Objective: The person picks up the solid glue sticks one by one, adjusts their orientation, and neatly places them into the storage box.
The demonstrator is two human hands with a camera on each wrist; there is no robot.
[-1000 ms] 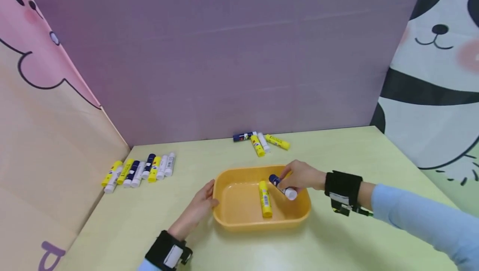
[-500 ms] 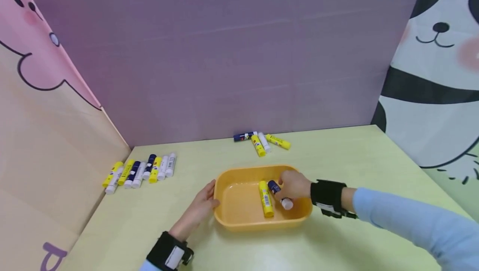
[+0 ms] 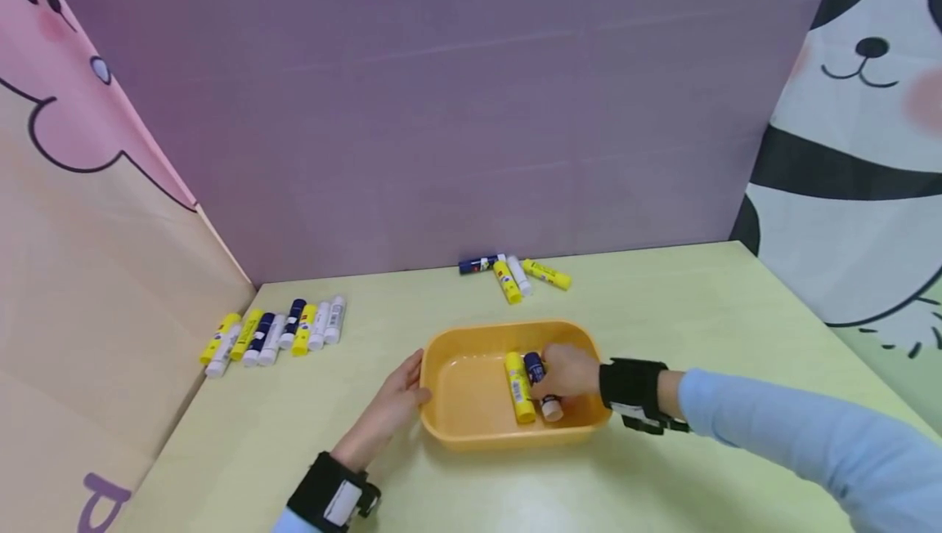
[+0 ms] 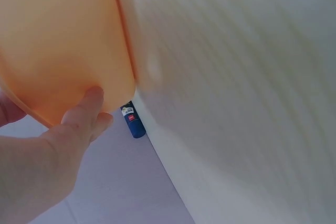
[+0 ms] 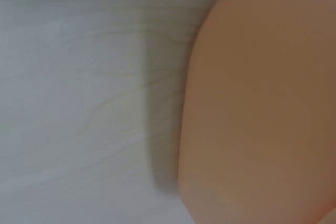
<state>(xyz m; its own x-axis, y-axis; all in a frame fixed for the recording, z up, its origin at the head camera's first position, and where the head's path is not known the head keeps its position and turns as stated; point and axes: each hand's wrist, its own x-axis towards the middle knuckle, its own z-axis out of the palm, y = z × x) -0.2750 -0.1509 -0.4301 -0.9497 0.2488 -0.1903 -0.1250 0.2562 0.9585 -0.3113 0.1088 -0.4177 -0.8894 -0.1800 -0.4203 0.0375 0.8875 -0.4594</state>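
Note:
A yellow-orange plastic tray [image 3: 508, 439] sits on the table in the head view, and its outer wall fills much of both wrist views. My left hand [image 3: 395, 399] grips its left rim, thumb on one side; the left wrist view shows fingers [image 4: 93, 100] against the outer wall. Over the tray's right part, my right hand [image 3: 572, 371] holds a glue stick [image 3: 551, 409] with a dark blue body and white end, its middle partly covered by fingers. Alongside it in the tray lies a yellow glue stick [image 3: 519, 388]. The right wrist view leaves the right fingers hidden.
Yellow, white and dark blue glue sticks [image 3: 292, 323] lie in a row at the table's left. Several others, including a yellow one [image 3: 546, 274], are grouped at the back edge by the purple wall [image 3: 471, 108]. A panda-printed panel [image 3: 846, 255] stands at right.
My right hand has lowered the dark blue and white glue stick into the tray, shifted it left and turned it nearly parallel to the yellow one. The left hand has kept its grip.

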